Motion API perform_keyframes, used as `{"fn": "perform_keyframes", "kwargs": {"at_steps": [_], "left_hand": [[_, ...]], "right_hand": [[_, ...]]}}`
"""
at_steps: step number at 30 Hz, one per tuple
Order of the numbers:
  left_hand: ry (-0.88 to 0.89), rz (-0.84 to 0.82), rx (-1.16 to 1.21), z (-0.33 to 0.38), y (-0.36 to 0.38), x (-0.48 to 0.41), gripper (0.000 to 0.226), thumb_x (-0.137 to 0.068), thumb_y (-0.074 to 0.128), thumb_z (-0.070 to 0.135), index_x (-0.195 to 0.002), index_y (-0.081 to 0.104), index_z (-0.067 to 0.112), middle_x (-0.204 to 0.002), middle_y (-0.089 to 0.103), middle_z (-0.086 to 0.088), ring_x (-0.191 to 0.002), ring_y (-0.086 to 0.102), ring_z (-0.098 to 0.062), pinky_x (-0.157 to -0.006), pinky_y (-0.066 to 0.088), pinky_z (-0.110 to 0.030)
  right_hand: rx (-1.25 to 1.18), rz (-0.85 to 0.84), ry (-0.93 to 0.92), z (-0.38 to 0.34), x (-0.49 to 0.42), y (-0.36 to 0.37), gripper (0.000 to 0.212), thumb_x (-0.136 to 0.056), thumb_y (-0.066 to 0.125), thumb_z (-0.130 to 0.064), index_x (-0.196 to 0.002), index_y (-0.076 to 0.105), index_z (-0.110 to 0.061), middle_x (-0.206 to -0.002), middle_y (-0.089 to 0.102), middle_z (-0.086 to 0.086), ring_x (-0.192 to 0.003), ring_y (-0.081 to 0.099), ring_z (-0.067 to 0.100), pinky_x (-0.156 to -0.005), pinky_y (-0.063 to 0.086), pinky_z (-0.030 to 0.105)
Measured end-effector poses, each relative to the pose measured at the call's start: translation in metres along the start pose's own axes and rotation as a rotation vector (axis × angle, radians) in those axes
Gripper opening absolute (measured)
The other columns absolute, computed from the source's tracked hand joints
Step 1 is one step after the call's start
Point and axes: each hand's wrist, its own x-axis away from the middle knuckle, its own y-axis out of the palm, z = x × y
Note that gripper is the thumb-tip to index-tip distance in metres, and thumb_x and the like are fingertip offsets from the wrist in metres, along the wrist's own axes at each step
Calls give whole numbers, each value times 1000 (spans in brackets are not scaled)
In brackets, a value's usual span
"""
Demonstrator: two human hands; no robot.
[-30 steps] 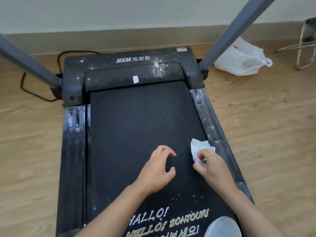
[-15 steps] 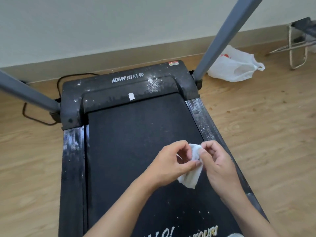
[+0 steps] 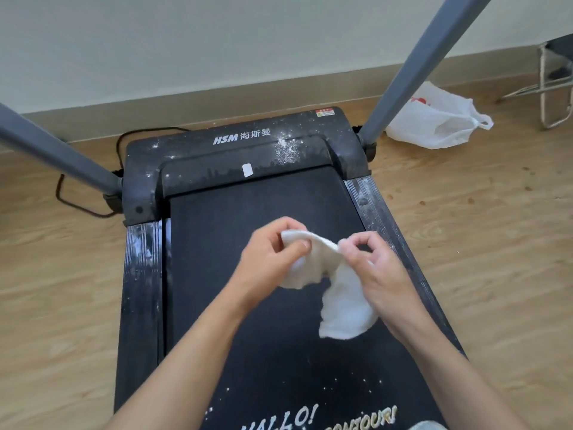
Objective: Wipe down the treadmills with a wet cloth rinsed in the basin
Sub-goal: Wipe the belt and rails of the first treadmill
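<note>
**Cloth stretched between both hands above the belt**

At the near end of the belt (image 3: 248, 206), pale lettering (image 3: 310, 417) shows between your forearms, with white specks scattered around it. Above the middle of the belt, your left hand (image 3: 273, 259) and right hand (image 3: 375, 271) hold the white cloth (image 3: 344, 299), apparently clear of the surface. Your left thumb and curled fingers pinch its left end. Your right thumb and forefinger pinch a point further along, with the other right fingers loosely bent.

The held edge runs crosswise to the belt, from hand to hand. The larger free part hangs below your right hand, toward the belt's near end. This is the relation to watch: the cloth's bulk lies on the right, and your right hand is nearer to the right rail (image 3: 372, 203), which flanks the belt and is streaked white. A wipe there would probably fall to that hand once the cloth is gathered into a pad. The left rail (image 3: 142, 274) is streaked too, well apart from both hands.

At the belt's far end, the motor cover (image 3: 235, 150) carries a white powdery patch (image 3: 286, 152). Beyond and right of the belt lies a plastic bag (image 3: 434, 122); beyond and left of it, a black cable (image 3: 71, 197). No basin is in view.
</note>
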Motion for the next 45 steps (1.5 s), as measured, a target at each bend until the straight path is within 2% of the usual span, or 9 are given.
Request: {"fn": "perform_keyframes", "kwargs": {"at_steps": [4, 9, 13, 18, 23, 27, 35, 41, 45], "left_hand": [[76, 36, -107, 5, -25, -11, 4, -97, 72, 21, -101, 73, 21, -99, 75, 6, -97, 69, -13, -90, 54, -39], [158, 82, -292, 4, -31, -24, 17, -89, 81, 28, -104, 73, 33, -98, 73, 10, -94, 67, -10, -87, 54, -33], [-263, 235, -464, -20, -34, -20, 39, -94, 61, 63, -106, 59, 26, -97, 70, 7, -92, 67, -14, -82, 55, -32], [-666, -626, 281, -61, -20, 11, 116, -82, 7, 94, -144, 58, 11, -141, 66, -6, -134, 60, -19, -117, 38, -42], [-385, -360, 616, -59, 7, 23, 74, -101, 35, 64, -153, 47, 13, -152, 56, -6, -144, 50, -21, -123, 33, -42], [-261, -140, 334, -50, 4, 17, 31, -100, 68, 27, -123, 73, 8, -123, 75, -10, -119, 70, -27, -108, 52, -42], [-239, 171, -34, -36, -2, 13, 15, -87, 84, 34, -95, 78, 22, -89, 80, 7, -91, 76, -12, -91, 60, -38], [47, 321, -181, -32, -4, 14, 8, -89, 81, 35, -89, 79, 27, -123, 66, 22, -129, 51, 0, -104, 38, -20], [271, 188, -26, 13, -19, 12, 6, -90, 81, 20, -91, 81, 14, -115, 78, 8, -129, 61, -7, -109, 47, -33]], "right_hand": [[259, -291, 10, 2, 6, 1, 39, -90, 79, -54, -78, 67, -18, -68, 60, 1, -62, 52, 13, -60, 40, 34], [171, -355, 131, 6, 14, 19, 66, -86, 75, -64, -82, 61, 0, -70, 57, 14, -66, 52, 22, -65, 37, 40], [-170, -236, 201, 3, 16, 24, 36, -96, 75, -39, -108, 78, -6, -107, 78, 21, -103, 76, 38, -89, 58, 50], [-323, -137, 224, 4, 9, 22, 32, -98, 65, -28, -112, 79, -3, -111, 78, 23, -100, 76, 32, -83, 61, 35], [-345, -143, 214, 10, 7, 17, 35, -97, 64, -31, -115, 78, -4, -111, 78, 19, -99, 76, 25, -81, 59, 31], [-239, -23, 206, 16, 5, 16, 30, -104, 62, -32, -109, 79, -8, -103, 80, 18, -98, 78, 36, -87, 59, 46], [-74, 197, 66, 41, 4, 8, 12, -97, 75, -31, -98, 85, -24, -103, 81, 3, -103, 75, 30, -98, 56, 62], [-125, 244, -100, 36, 8, 8, 15, -94, 74, -19, -104, 84, -14, -137, 70, -10, -130, 63, 9, -102, 52, 20], [-203, 258, -272, -13, 24, 2, 21, -91, 74, -19, -111, 81, -14, -121, 79, 0, -122, 71, 17, -103, 54, 25]]}}
